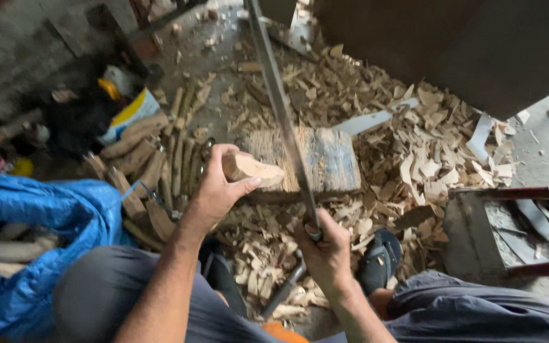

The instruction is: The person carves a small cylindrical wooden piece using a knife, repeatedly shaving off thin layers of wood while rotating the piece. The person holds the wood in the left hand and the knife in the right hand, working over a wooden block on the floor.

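1. The wood piece (pixel 251 169) is pinched in the left hand (pixel 214 189), thumb below and fingers curled over the top, and is rested on the left edge of the chopping block (pixel 325 162).
2. The long blade (pixel 281 105) is gripped by its handle in the right hand (pixel 326 251), fingers wrapped tight, and is raised above the block.
3. Wood chips (pixel 427 152) are spread on the floor around the block.
4. A blue sack (pixel 27 216) is placed at the left, beside stacked sticks (pixel 154 159).
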